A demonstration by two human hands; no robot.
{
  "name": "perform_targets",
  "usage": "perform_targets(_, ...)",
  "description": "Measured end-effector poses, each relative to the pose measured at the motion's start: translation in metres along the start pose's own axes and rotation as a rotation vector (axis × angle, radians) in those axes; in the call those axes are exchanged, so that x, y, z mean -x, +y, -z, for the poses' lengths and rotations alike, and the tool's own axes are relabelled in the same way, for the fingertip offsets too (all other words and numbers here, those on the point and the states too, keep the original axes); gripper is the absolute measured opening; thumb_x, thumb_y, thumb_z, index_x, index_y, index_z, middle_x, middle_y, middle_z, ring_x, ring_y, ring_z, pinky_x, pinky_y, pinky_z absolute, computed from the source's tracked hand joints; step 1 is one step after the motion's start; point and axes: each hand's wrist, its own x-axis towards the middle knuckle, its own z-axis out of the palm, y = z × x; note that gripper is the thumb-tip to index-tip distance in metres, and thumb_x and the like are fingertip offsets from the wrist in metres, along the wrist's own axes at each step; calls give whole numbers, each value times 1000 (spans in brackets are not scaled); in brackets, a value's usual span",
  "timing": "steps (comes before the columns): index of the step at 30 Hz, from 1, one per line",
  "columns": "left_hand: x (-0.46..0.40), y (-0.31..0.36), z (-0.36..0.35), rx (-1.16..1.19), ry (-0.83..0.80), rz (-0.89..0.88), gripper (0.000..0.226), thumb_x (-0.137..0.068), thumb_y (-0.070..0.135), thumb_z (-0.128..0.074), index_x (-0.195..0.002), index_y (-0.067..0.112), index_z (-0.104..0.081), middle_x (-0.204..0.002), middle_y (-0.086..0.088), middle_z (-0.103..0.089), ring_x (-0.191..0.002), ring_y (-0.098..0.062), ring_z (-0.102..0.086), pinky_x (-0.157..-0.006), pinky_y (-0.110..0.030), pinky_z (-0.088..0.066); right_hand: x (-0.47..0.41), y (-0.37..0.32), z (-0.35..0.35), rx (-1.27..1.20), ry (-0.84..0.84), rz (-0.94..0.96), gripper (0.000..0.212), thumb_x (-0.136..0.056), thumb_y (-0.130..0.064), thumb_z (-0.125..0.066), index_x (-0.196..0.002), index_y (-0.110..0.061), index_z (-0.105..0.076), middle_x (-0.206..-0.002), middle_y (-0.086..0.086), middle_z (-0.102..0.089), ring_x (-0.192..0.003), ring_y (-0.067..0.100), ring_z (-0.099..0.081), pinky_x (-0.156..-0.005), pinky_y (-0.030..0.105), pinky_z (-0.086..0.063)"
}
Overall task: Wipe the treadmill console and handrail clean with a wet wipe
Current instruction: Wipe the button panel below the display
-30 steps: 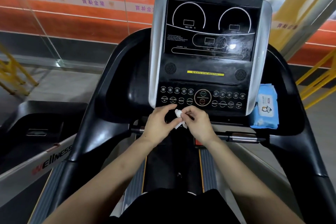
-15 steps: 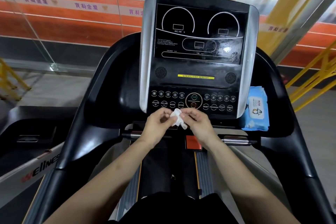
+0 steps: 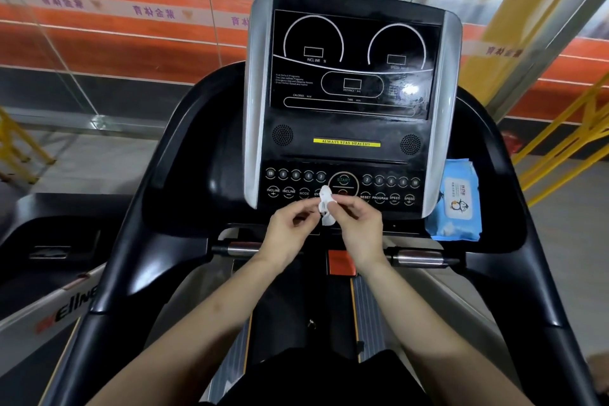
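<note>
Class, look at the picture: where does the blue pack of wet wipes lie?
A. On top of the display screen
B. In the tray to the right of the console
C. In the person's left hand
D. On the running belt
B: the blue pack of wet wipes lies in the tray just right of the console, apart from both hands, which hold a small white wipe in front of the buttons.
</note>
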Motion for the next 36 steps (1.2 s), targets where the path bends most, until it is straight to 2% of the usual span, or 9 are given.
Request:
perform_targets(5, -4, -2, -4, -91, -27, -24, 42, -102, -3, -53, -126, 24, -74, -118, 3, -59, -100, -1, -60, -94, -14, -46, 0, 3, 10, -42, -66, -76, 29, -84, -14, -83, -110, -24, -75, -101, -6, -79, -89, 9, -75, -77, 18, -57)
perform_targets(8, -5, -4, -10, -134, -67, -4, 52, -98, -10, -49, -126, 26, -73, -116, 0, -54, -97, -9, -56, -92, -11, -45, 1, 9, 18, 3, -7, -60, 27, -84, -12, -83, -107, -22, -74, -99, -8, -78, -89, 5, -74, -76, 16, -56)
perform_targets(13, -10, -8, -28, -195, -176, 45, 59, -94, -11, -47, -131, 29, -70, -120, -3, -52, -107, -21, -54, -91, -13, -44, 1, 21, 32, 173, 93, -7, 17, -91, -14, -76, -101, -27, -73, -105, -3, -73, -95, 5, -70, -85, 28, -58)
perform_targets(17, -11, -9, -42, -297, -148, -33, 58, -92, -8, -50, -126, 35, -70, -119, 7, -51, -118, -15, -52, -108, -27, -43, -13, 29, 72, 397, 317, 119, 11, -92, -13, -73, -101, -21, -73, -98, -4, -68, -88, 5, -66, -85, 27, -55)
perform_targets(21, -10, -17, -41, -490, -98, -137, 50, -90, -4, -54, -123, 30, -66, -119, 9, -52, -120, -15, -52, -111, -33, -44, -27, 43, 123, 581, 551, 142, 14, -92, -6, -71, -106, -11, -74, -95, 8, -67, -81, 18, -62, -81, 34, -54)
perform_targets(26, -8, -24, -40, -706, -96, -186, 42, -91, 3, -58, -127, 23, -66, -123, 4, -55, -119, -19, -53, -104, -44, -49, -36, 60, 116, 707, 517, 185, 15, -90, 1, -71, -104, -1, -77, -89, 14, -63, -70, 27, -62, -72, 38, -58)
perform_targets(29, -8, -24, -41, -762, -88, -187, 41, -90, 4, -60, -125, 22, -68, -123, 1, -57, -117, -23, -55, -100, -47, -51, -29, 59, 69, 738, 340, 283, 15, -90, -2, -70, -102, -7, -77, -85, 6, -59, -64, 19, -57, -66, 33, -56)
perform_targets(32, -7, -24, -46, -773, -76, -189, 40, -89, 3, -61, -124, 20, -68, -122, -1, -57, -116, -23, -57, -100, -46, -52, -31, 54, 53, 773, 210, 332, 16, -93, -7, -68, -106, -8, -76, -90, 3, -59, -70, 17, -59, -71, 26, -53)
perform_targets(36, -5, -26, -50, -769, -81, -197, 38, -90, 3, -62, -123, 20, -69, -122, 0, -57, -117, -22, -57, -100, -45, -52, -39, 54, 115, 798, 361, 210, 11, -92, -4, -69, -100, -3, -77, -98, 9, -61, -86, 25, -62, -84, 38, -57)
